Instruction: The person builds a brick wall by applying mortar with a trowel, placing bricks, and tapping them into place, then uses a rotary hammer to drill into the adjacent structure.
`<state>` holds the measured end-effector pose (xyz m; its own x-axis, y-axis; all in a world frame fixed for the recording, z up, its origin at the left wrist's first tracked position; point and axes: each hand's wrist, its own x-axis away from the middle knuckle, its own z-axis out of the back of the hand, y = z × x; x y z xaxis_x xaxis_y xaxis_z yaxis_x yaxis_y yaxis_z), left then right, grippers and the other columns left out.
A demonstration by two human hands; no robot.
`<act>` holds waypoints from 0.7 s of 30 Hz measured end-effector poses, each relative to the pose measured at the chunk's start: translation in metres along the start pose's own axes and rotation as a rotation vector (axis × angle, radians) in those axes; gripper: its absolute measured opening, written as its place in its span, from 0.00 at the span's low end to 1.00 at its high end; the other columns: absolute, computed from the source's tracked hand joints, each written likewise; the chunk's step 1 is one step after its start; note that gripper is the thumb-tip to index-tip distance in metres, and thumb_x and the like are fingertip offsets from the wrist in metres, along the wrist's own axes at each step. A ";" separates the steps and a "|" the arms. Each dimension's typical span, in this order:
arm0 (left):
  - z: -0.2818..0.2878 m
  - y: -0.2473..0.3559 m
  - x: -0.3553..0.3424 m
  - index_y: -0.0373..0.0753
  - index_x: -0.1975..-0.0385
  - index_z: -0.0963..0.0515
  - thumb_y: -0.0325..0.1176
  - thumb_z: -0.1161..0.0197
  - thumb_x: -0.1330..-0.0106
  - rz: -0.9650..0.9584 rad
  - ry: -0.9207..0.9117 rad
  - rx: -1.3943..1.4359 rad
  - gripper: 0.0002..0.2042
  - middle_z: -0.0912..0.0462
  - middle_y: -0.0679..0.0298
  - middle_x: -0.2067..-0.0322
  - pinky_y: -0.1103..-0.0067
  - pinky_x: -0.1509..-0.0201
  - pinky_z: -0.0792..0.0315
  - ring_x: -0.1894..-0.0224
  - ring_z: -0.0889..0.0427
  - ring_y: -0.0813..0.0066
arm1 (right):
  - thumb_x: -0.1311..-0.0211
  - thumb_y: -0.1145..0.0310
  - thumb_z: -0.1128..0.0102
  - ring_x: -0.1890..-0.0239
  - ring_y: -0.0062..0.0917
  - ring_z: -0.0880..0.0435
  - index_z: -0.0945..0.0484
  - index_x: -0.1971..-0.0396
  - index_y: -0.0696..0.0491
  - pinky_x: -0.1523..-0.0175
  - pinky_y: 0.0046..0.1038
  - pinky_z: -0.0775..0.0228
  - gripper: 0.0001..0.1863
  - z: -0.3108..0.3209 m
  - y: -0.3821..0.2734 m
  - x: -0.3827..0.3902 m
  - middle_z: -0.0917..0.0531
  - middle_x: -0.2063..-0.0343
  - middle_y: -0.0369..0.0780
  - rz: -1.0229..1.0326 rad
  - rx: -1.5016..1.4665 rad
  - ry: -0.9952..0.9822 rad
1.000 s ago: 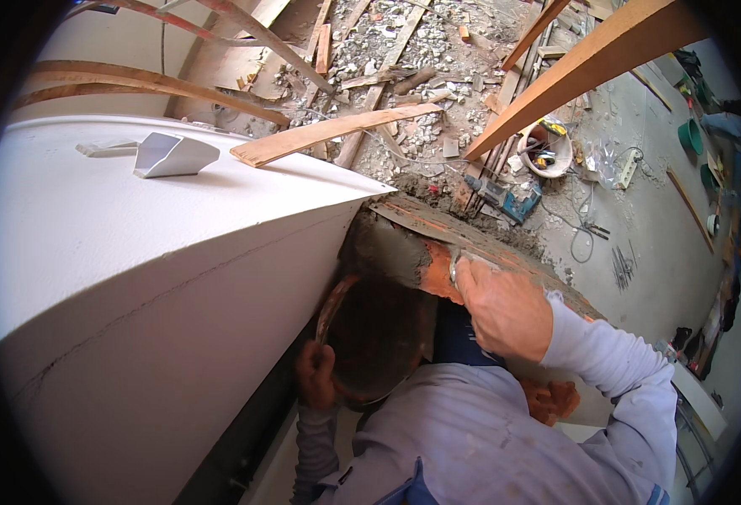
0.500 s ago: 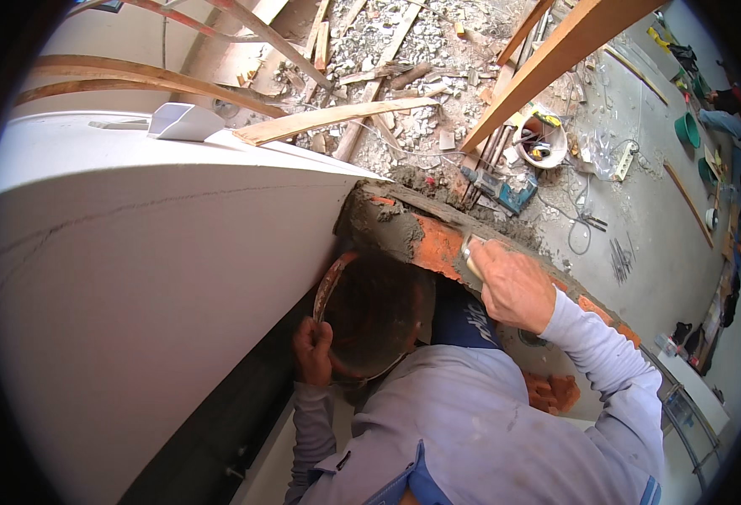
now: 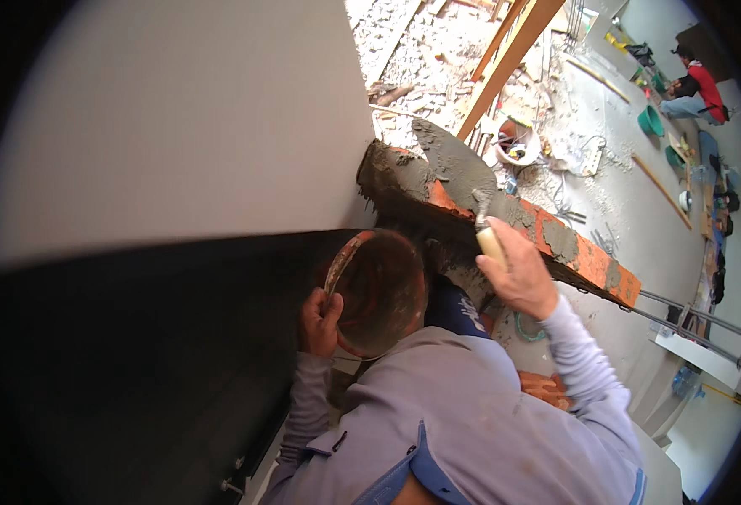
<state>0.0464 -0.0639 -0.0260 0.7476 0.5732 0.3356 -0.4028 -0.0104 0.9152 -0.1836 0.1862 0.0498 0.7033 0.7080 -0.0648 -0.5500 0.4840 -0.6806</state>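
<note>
My right hand (image 3: 517,269) is closed around the pale handle of a trowel (image 3: 454,157). Grey mortar coats the trowel's broad blade, which lies over the top of a low brick wall (image 3: 585,251). Patches of mortar cover parts of the orange bricks, thickest at the wall's left end. Lower left, my left hand (image 3: 320,324) grips the stained rim of a round bucket (image 3: 380,290), tilted so its dark inside faces up. The bucket hangs close to my body, just on the near side of the wall.
A large white panel (image 3: 185,126) borders the left, with a dark surface (image 3: 151,362) below it. Beyond the wall lie rubble (image 3: 421,55), a slanting timber (image 3: 505,71) and a tool bucket (image 3: 517,141). Far right, a person in red (image 3: 707,93) crouches. Steel bars (image 3: 707,324) extend past the wall's right end.
The view has turned. The trowel's blade, hidden behind the wall's face and my hand before, now shows above the wall top. My left hand keeps its hold on the bucket.
</note>
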 end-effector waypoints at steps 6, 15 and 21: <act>0.022 -0.010 0.017 0.39 0.82 0.38 0.43 0.38 0.35 -0.135 -0.045 -0.127 0.20 0.42 0.72 0.83 0.78 0.76 0.45 0.78 0.42 0.83 | 0.41 0.68 0.40 0.66 0.48 0.21 0.30 0.51 0.58 0.64 0.37 0.27 0.19 -0.029 -0.048 0.011 0.22 0.70 0.52 -0.088 -0.193 -0.068; 0.039 -0.055 0.035 0.39 0.83 0.38 0.39 0.36 0.37 -0.218 -0.094 -0.166 0.19 0.42 0.72 0.83 0.77 0.77 0.46 0.79 0.44 0.81 | 0.39 0.62 0.45 0.72 0.47 0.21 0.30 0.57 0.57 0.63 0.38 0.28 0.16 -0.059 0.007 0.071 0.22 0.72 0.50 -0.578 -0.408 -0.056; 0.026 -0.076 0.032 0.39 0.81 0.32 0.35 0.40 0.34 -0.218 -0.079 -0.162 0.14 0.37 0.75 0.81 0.81 0.74 0.44 0.75 0.40 0.86 | 0.47 0.68 0.40 0.63 0.46 0.19 0.30 0.54 0.53 0.61 0.41 0.27 0.19 -0.043 -0.022 0.173 0.21 0.67 0.50 -0.124 -0.039 -0.117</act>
<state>0.1148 -0.0664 -0.0792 0.8624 0.4814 0.1569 -0.3022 0.2408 0.9223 -0.0304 0.2760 0.0225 0.7060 0.7004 0.1051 -0.4428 0.5523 -0.7063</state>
